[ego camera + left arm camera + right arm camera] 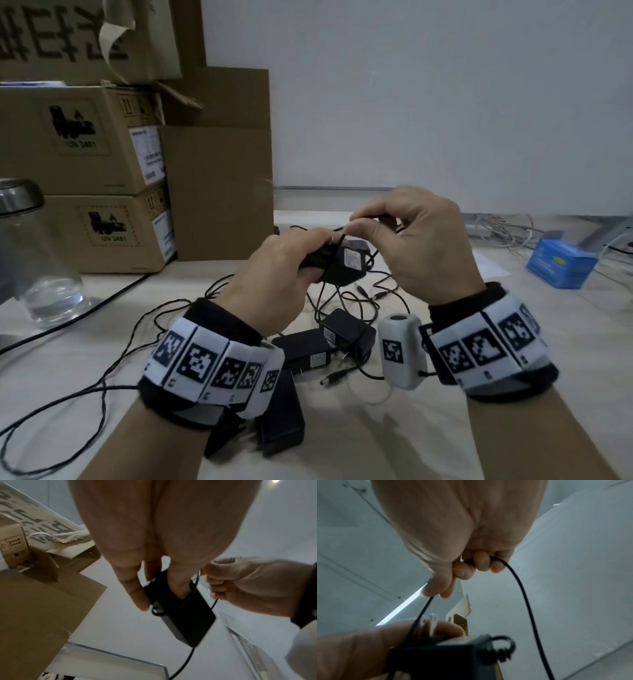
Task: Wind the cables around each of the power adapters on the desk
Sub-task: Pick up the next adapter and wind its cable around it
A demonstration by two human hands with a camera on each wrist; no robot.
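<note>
My left hand (294, 253) grips a black power adapter (342, 265) above the desk, fingers and thumb curled round its body (185, 615). Its thin black cable (522, 595) runs up to my right hand (387, 233), which pinches it just above the adapter and curls its other fingers round a further stretch (477, 563). A turn of cable lies across the adapter. Two more black adapters (308, 349) (346, 330) lie on the desk below my hands among tangled loose cables (346, 298). Another dark adapter (281, 414) sits under my left wrist.
Stacked cardboard boxes (102, 154) stand at the back left. A glass jar with a metal lid (37, 260) is at the far left. A blue box (561, 262) and white wires (503, 229) lie at the right. A barrel plug (334, 378) rests near the adapters.
</note>
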